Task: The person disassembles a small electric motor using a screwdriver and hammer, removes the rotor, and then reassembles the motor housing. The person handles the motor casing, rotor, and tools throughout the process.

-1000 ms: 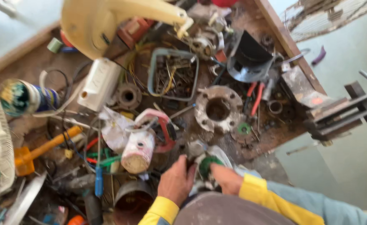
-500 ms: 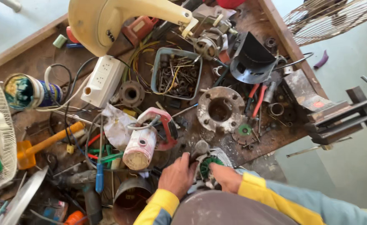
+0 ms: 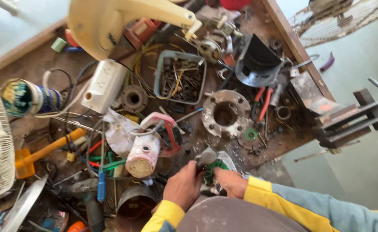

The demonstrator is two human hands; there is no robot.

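Hands unchanged at the bench's near edge since the earlier frame; only the view has shifted slightly.

Step in hand, as judged: manual work on one green-cored round part (image 3: 210, 169), located at 6 o'clock on the workbench (image 3: 279, 141). Left hand (image 3: 182, 187) is clenched over its left side; right hand (image 3: 230, 182) grasps its right side, fingertips hidden. Any further handling calls for a firm two-sided hold. Count: two hands, one green-cored part, one metal flange ring (image 3: 225, 114) at 12 o'clock from the hands, one white motor cylinder (image 3: 144, 154) at 10 o'clock, one grey tray (image 3: 156, 81) at 11 o'clock.
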